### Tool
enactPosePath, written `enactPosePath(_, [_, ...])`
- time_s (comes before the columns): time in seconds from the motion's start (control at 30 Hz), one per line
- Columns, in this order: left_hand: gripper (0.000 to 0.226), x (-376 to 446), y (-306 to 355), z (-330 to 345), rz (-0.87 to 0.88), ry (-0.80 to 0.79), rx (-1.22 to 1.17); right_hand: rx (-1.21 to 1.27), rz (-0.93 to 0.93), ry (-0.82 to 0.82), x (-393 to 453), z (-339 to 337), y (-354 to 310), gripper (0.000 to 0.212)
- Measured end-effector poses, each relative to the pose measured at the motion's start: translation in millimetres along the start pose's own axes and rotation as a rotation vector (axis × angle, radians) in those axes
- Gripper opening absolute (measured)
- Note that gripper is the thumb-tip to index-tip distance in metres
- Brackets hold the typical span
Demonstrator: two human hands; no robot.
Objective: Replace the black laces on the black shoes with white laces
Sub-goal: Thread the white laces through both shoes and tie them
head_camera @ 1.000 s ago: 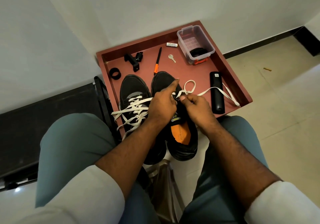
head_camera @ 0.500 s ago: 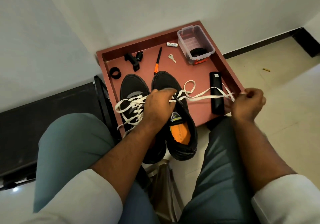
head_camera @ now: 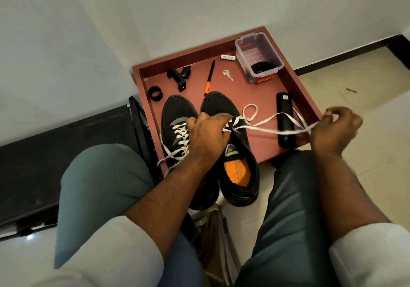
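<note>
Two black fabric sneakers stand side by side on a reddish-brown wooden tray (head_camera: 309,100), toes pointing away from the person, heels hanging over the near edge between the grey-trousered knees. The left black sneaker (head_camera: 175,118) is already laced with a flat white lace (head_camera: 180,134) whose loose ends trail toward the left knee. The right black sneaker (head_camera: 235,160), with its orange insole showing, carries a second flat white lace (head_camera: 264,122) at its front eyelets. The left hand (head_camera: 206,133) lies over the forepart of the right sneaker, fingers curled down onto the tongue and eyelet area where the lace emerges. The right hand (head_camera: 337,129) is held out past the right edge of the tray, well apart from the shoe, fingers curled and pinching the far ends of that lace, so the two strands run taut from the eyelets across a black rectangular remote-like bar (head_camera: 285,120) to the grip; a slack loop sits between shoe and bar. Farther back on the tray lie a clear plastic box (head_camera: 258,57), a small silver key (head_camera: 227,74), a black and orange pen (head_camera: 209,78), a black ring (head_camera: 155,94) and a black clamp-like bracket (head_camera: 178,78)
</note>
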State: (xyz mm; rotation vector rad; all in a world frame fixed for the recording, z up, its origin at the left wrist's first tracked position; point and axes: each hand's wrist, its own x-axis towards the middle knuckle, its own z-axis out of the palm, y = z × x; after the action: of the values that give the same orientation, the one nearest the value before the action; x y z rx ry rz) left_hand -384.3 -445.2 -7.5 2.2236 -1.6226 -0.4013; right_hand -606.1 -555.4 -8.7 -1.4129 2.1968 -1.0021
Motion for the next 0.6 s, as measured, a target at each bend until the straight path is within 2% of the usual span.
enactPosePath(0.03, [0.043,-0.3,1.9,0.2,-0.003,-0.006,-0.001,-0.011,-0.13,-0.065,-8.7,-0.2,-2.5,0.023])
enactPosePath(0.07, [0.044,-0.3,3.6,0.4,-0.005,-0.011,0.001,0.027,-0.3,-0.199,-22.4,3.6,-6.9,0.027])
enactPosePath(0.13, [0.045,0.9,6.0,0.6,0.003,-0.021,0.008,0.041,-0.597,-0.596,-56.5,17.7,-17.8,0.032])
enactPosePath(0.17, [0.045,1.6,6.5,0.6,0.009,-0.024,0.014,0.009,-0.709,-0.737,-70.0,26.4,-20.1,0.031])
enactPosePath(0.2, [0.044,2.1,6.8,0.5,0.013,-0.03,0.022,-0.027,-0.78,-0.787,-79.4,34.5,-22.2,0.028])
enactPosePath(0.3, [0.049,0.9,4.1,-1.3,-0.014,-0.06,0.038,-0.098,-0.763,-0.68,-76.7,40.1,-21.8,0.021])
enactPosePath(0.33, [0.053,0.4,2.5,-2.2,-0.025,-0.067,0.039,-0.116,-0.69,-0.613,-67.0,34.7,-17.4,0.023])
enactPosePath(0.43, [0.058,0.7,-1.2,-5.5,-0.058,-0.075,0.068,-0.196,-0.297,-0.267,-15.7,12.4,7.5,0.024])
enactPosePath(0.47, [0.058,0.9,-1.2,-6.2,-0.069,-0.076,0.074,-0.28,-0.231,-0.218,-2.4,8.1,16.0,0.023])
enactPosePath(0.53, [0.056,1.5,-0.7,-6.2,-0.083,-0.083,0.069,-0.448,-0.241,-0.284,4.2,6.2,24.0,0.021])
enactPosePath(0.6, [0.055,2.4,-1.1,-4.6,-0.094,-0.076,0.07,-0.503,-0.309,-0.338,-3.2,11.7,20.7,0.024])
